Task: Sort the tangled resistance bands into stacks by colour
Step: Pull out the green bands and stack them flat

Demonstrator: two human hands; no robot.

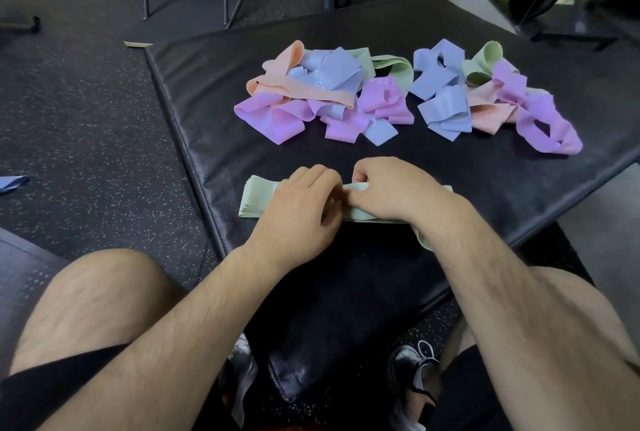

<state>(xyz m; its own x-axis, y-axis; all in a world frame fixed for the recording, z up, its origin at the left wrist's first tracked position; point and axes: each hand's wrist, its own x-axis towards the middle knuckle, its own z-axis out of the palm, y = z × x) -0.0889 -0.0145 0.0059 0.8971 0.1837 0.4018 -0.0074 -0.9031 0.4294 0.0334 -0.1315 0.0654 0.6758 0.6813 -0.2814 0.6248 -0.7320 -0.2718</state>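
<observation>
Entry: green stack [258, 200]. Flat fabric loops, layered, near front edge of bench [207, 101]; left end exposed.
Handling (judged): light, soft, limp, stretchy, not fragile; layers likely to slide. Best pinched at folded ends, then pressed flat.
Left hand [304, 212]: over stack middle, fingers bent down, gripping top layer.
Right hand [388, 188]: touching left hand, fingers curled, pinching top band edge; stack's right end runs under wrist.
Unsorted: left tangle [332, 77], right tangle [446, 108], beyond hands, apart from stack.
</observation>
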